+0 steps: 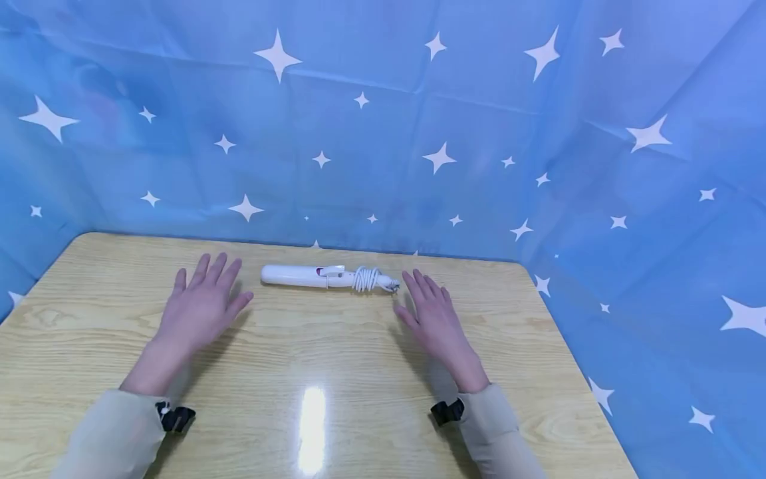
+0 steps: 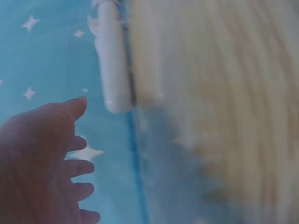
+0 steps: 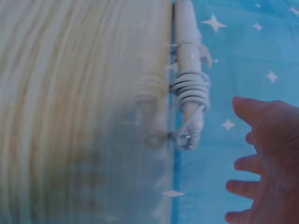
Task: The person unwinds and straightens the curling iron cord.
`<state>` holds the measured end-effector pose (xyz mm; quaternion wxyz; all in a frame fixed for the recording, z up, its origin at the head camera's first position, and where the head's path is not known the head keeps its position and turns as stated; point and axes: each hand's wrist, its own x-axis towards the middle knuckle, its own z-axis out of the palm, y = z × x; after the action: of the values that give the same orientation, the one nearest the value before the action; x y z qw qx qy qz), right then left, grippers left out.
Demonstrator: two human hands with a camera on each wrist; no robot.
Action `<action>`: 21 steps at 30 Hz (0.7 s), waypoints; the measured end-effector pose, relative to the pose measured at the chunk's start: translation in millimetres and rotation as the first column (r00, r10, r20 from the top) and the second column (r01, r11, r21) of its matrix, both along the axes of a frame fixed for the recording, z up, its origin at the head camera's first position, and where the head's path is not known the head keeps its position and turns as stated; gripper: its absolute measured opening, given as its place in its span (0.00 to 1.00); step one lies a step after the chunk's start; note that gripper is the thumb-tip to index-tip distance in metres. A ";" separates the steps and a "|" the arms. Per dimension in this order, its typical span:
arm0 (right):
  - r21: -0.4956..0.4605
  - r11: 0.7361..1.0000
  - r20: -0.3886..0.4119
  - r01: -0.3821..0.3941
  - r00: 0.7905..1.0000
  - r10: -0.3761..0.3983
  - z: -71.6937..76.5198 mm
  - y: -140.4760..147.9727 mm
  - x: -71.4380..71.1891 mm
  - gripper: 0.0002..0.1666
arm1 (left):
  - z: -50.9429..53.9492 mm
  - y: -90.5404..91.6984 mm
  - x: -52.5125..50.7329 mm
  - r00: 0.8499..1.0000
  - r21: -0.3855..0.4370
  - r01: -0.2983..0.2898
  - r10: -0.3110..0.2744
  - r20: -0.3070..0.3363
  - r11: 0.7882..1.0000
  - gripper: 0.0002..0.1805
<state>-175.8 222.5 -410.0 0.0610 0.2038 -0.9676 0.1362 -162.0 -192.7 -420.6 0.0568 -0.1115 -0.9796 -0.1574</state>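
Observation:
A white curling iron [image 1: 293, 275] lies crosswise near the table's back edge, its barrel end to the left and its clamp lever near the middle. White cord [image 1: 365, 279] is wound in several loops around the handle at the right. My left hand [image 1: 200, 303] is spread just left of the barrel tip, apart from it; in the left wrist view the barrel [image 2: 112, 60] shows beyond the thumb. Beside the cord end is my right hand [image 1: 433, 316], fingers extended and holding nothing. The right wrist view shows the coiled cord [image 3: 192, 88] a short way from that thumb.
The light wood-grain table [image 1: 371, 346] has a glossy top that reflects a bright light. Blue cloth [image 1: 383, 133] with white stars hangs behind it and along both sides. A dark strap device [image 1: 176, 419] sits at the left cuff, another [image 1: 447, 411] at the right.

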 end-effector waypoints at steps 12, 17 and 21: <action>-0.054 0.999 0.067 0.008 0.998 -0.004 -21.6 3.9 -30.8 0.40 | -15.6 -1.5 -37.2 0.985 0.316 0.055 -0.102 0.136 0.947 0.38; -0.112 0.993 0.146 0.023 0.989 -0.006 -26.8 4.5 -43.7 0.40 | -16.4 2.9 -45.0 0.982 0.358 0.088 -0.142 0.127 0.930 0.37; -0.218 0.974 0.270 0.063 0.963 -0.002 -31.1 5.1 -51.2 0.41 | -19.9 4.3 -48.1 0.980 0.409 0.084 -0.150 0.131 0.909 0.36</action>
<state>-226.9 227.6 -441.1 -0.0456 0.1595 -0.9485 0.2701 -210.1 -188.4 -440.4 -0.0098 -0.1434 -0.9194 -0.3663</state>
